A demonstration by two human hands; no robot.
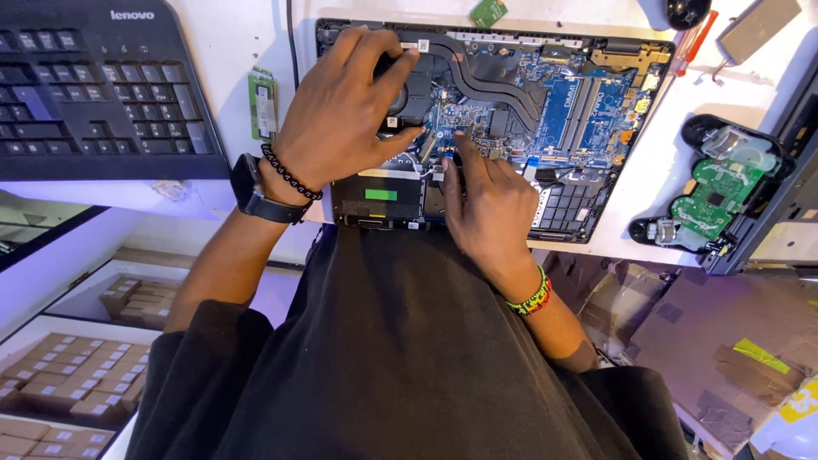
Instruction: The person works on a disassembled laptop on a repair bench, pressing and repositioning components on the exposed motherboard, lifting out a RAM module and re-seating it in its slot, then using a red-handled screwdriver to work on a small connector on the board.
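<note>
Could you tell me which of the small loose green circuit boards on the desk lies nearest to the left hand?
The long green board between the keyboard and the open laptop, beside the left hand. The other one lies above the laptop's top edge.

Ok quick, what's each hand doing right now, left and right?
Left hand: fingers spread, resting on the opened laptop over its fan; holds nothing visible.
Right hand: fingertips pressing near the mainboard; any grip cannot be told.

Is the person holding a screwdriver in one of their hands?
No, the left hand and right hand press bare fingers onto the opened laptop, holding no tool.
</note>
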